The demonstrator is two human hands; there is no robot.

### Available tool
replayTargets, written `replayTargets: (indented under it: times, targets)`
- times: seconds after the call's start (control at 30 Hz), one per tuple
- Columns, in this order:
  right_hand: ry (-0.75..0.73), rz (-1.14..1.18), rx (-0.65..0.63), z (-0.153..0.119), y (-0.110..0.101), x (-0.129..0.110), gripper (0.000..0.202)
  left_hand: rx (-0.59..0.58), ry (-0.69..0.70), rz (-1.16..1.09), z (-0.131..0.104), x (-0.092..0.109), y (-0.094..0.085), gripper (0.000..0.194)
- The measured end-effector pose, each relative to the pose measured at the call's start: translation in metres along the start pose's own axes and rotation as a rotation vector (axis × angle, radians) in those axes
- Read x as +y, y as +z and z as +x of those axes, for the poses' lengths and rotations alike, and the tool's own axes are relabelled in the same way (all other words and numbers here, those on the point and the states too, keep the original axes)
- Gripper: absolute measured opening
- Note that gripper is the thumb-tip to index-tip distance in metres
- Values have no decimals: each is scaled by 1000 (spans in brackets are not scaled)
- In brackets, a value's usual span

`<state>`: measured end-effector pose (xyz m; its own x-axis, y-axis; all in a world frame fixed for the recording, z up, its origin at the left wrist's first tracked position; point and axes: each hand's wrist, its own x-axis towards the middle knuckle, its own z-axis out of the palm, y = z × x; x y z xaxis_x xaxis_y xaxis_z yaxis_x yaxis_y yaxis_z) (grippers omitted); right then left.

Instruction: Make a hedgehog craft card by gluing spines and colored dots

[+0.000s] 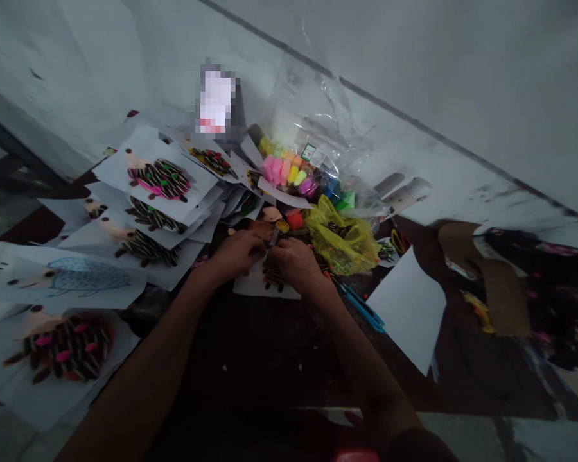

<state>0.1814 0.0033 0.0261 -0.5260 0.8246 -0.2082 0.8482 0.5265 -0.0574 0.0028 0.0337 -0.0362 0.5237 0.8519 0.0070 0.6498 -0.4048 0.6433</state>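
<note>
A small sheet of white paper [250, 286] lies on the dark table in front of me, bearing a hedgehog figure [272, 277] with dark striped, seed-like spines. My right hand [296, 262] is over the hedgehog, its fingers pinched together and pointing down; whatever is in them is hidden. At the paper's left side, my left hand [238, 255] has its fingers curled in, and I cannot make out what they hold. Just beyond the hands are a peach-coloured lump [271, 214], a red lump [295, 221] and a yellowish round piece [282, 226].
Finished-looking hedgehog pictures [158, 178] are stacked at the left. A yellow plastic bag [344, 240] sits behind my right hand, before a clear bag of colourful clay packs [289, 170]. Blue-handled scissors [366, 309] and blank paper [409, 308] lie right. A blurred phone [216, 99] leans on the wall.
</note>
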Motion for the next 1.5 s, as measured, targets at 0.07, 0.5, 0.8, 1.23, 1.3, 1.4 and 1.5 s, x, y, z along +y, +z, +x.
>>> replayTargets:
  times: [0.07, 0.5, 0.8, 1.23, 1.3, 1.4, 1.5]
  targets:
    - [1, -6, -3, 0, -1, -1, 29, -7, 6, 12, 1, 0, 0, 23]
    - [-12, -22, -42, 3, -4, -4, 30, -17, -8, 41, 1, 0, 0, 24]
    - [-10, -30, -40, 2, -3, -5, 31, -1, -6, 47, 2, -1, 3, 24]
    - [225, 93, 200, -28, 15, 27, 26, -4, 7, 1, 0, -1, 0, 22]
    - [323, 110, 235, -34, 21, 35, 25, -16, 8, 10, 1, -1, -1, 22]
    - [438, 137, 315, -42, 33, 52, 26, -27, 5, 26, 1, -2, -1, 22]
    - [481, 184, 394, -47, 48, 67, 26, 6, -1, 37, 1, -3, 0, 23]
